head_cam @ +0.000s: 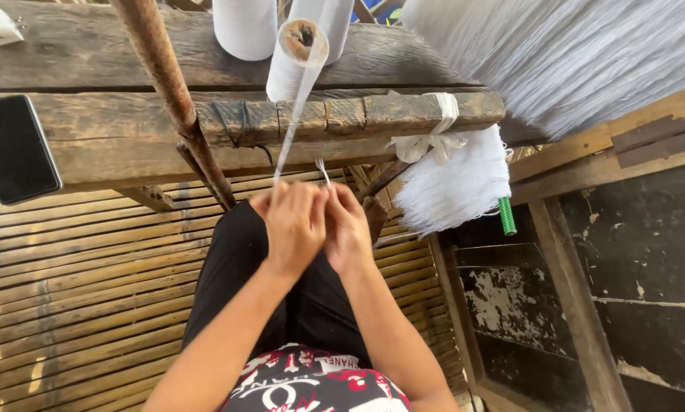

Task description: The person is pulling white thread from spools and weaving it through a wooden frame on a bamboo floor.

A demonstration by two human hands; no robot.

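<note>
Left hand (293, 225): raised in front of the lap, fingers bunched, grip pinched together on the white thread (290, 137).
Right hand (348, 229): pressed against the left hand, fingertips closed on the same thread; a short loose end (322, 171) sticks up just above the fingers.
White thread: runs taut from the pinched fingers up to a small cone of white yarn (293, 61) lying tilted on the wooden beam (357, 114).
Beam: rough, dark, split wood; a strip of white cloth (438, 126) is knotted round its right end.
Warp bundle (457, 179): a thick hank of white threads hangs below the knot, with a green rod (506, 216) poking out at its lower right.
Above: two larger white cones (244, 27) stand on the upper plank; a sheet of white threads (556, 53) fans across the upper right.
Bench (90, 145): a dark phone (14, 149) lies flat on it, well left of the hands.
Pole (170, 91): rusty brown, slanting down to the beam.
Floor (75, 290): split bamboo slats under the person's black-clad legs (239, 259).
</note>
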